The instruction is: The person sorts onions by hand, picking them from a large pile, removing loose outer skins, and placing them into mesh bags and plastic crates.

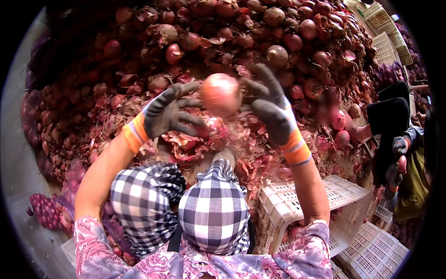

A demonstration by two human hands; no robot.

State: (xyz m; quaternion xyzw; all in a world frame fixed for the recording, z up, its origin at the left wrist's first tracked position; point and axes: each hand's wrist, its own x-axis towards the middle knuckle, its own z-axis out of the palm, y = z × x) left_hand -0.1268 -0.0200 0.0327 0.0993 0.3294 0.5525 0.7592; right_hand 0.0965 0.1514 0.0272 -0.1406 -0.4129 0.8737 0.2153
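piled onions; left hand and right hand splay around one onion

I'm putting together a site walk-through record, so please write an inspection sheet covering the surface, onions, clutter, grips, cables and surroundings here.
Surface: covered by an onion heap, thickly strewn with loose dry skins.
Job's things: one red onion, blurred, near the picture's middle.
Clutter: white crate at lower right.
Grips: left grip and right grip, both gloved, fingers spread either side of the red onion; contact unclear.
Cables: nothing seen.
Surroundings: purple mesh sack at left; stacked crates upper right; another person's gloved hand at right.
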